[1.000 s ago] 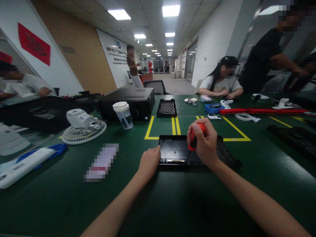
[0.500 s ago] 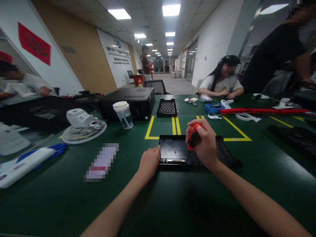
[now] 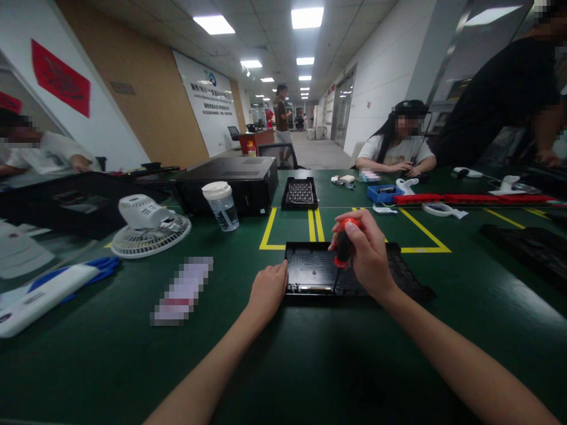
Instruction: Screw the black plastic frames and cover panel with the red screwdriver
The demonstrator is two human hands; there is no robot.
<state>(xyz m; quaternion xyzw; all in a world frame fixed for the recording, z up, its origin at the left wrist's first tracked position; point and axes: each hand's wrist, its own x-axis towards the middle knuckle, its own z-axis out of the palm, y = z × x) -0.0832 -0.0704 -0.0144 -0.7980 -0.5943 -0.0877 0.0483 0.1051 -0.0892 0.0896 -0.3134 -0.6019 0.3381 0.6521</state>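
A flat black plastic panel [image 3: 315,264] lies on the green table in front of me. My right hand [image 3: 367,255] is closed round a screwdriver with a red and black handle [image 3: 344,243], held upright, its shaft reaching down to the panel's near edge. My left hand [image 3: 268,290] rests against the panel's left edge with its fingers curled, pressing on it.
A small white fan [image 3: 148,227], a clear bottle [image 3: 221,206], a black computer case [image 3: 230,182] and a black tray of parts [image 3: 300,193] stand beyond. Yellow tape lines [image 3: 313,226] mark the table. Other people sit and stand at the far right and left.
My right hand has turned on the screwdriver handle and shifted slightly left. A person in the corridor has walked to the right. My left hand has stayed put.
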